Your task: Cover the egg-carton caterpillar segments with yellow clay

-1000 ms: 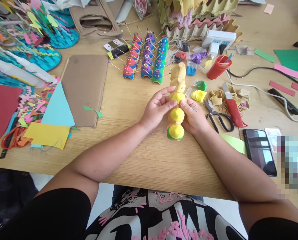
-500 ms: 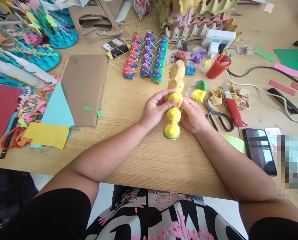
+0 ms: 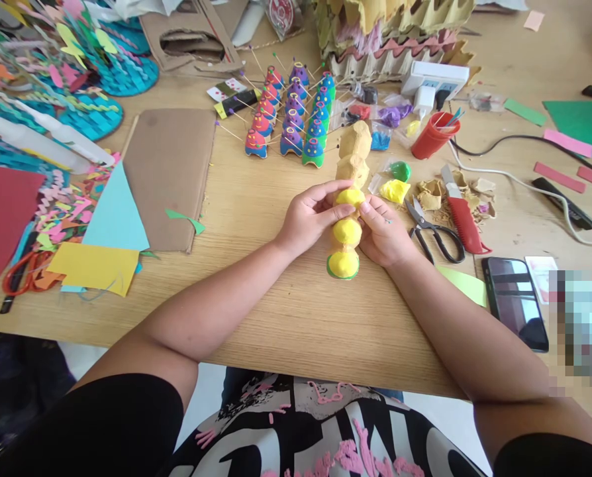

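Note:
Both hands hold a strip of egg carton cups above the table. Its near cups are coated in yellow clay, the nearest one with a green rim; the far cups are bare tan cardboard. My left hand grips the strip from the left, thumb on the side of a yellow cup. My right hand closes on the same cup from the right, thumb and fingers pressed at its edge. Just beyond the right hand lie a yellow clay lump and a green clay lump on plastic wrap.
Rows of painted carton caterpillars with pins stand behind the strip. To the right are scissors, a red-handled knife, a red cup and a phone. A cardboard sheet and paper scraps lie left.
My right thumb has shifted slightly down and left against the yellow cup. Both hands keep their hold on the strip, and the view has moved very slightly.

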The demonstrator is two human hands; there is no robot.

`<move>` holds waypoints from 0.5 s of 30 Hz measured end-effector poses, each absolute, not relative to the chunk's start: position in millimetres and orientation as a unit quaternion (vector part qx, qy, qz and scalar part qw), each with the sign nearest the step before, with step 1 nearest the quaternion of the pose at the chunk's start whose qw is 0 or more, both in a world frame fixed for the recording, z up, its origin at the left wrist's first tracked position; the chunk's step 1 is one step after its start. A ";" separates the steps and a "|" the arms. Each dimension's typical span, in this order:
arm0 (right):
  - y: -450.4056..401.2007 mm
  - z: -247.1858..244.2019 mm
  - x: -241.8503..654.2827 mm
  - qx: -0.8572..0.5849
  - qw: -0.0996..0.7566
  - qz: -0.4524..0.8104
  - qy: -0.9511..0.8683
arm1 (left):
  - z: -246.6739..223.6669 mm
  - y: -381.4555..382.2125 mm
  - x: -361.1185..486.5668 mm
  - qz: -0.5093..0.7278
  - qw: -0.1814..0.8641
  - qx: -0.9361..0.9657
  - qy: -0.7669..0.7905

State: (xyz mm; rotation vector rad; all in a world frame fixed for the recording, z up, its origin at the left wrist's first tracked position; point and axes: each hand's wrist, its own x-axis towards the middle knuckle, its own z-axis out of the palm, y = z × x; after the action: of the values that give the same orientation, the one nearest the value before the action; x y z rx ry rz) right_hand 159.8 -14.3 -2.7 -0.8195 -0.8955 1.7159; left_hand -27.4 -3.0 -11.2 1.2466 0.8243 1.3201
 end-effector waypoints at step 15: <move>-14.8 -1.8 159.7 -0.359 0.495 0.701 -0.367 | -18.2 2.5 -28.6 0.539 0.551 0.545 0.331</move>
State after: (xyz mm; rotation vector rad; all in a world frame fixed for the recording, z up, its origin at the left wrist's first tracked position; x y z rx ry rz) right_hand 159.7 -14.8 -1.8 -0.8711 -0.8904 1.6990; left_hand -28.6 2.5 -18.2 1.2897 0.7835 1.2751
